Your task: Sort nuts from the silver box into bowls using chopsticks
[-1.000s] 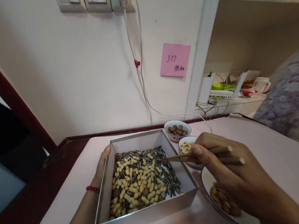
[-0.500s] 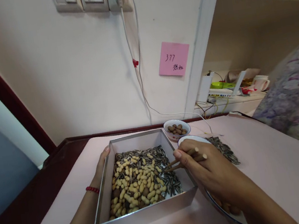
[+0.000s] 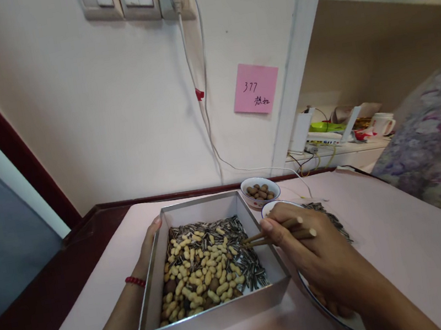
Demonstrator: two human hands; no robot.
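A pair of wooden chopsticks (image 3: pixel 257 241) is in my right hand (image 3: pixel 311 248), its fingers closed around them. Their tips reach over the right side of a silver-grey open box (image 3: pixel 218 321), close to striped sunflower seeds (image 3: pixel 249 263). I cannot tell whether a seed is pinched between the tips. Unshelled peanuts (image 3: pixel 207 270) cover the middle and left of the box, with a few round brown nuts (image 3: pixel 170 286) among them. My left hand (image 3: pixel 149 247), with a red bead bracelet at the wrist, grips the box's left wall; most of its fingers are hidden.
Partly under my right hand stands a blue-rimmed white plate (image 3: pixel 358 327) holding brown nuts. Behind the box is a small bowl (image 3: pixel 250 201) of brown nuts. Sunflower seeds (image 3: pixel 333 219) lie right of my hand. A white cable (image 3: pixel 254 168) runs down the wall onto the table.
My right hand and the chopsticks have shifted slightly right and up, the tips moving a little farther back over the seeds. The left hand still holds the box.
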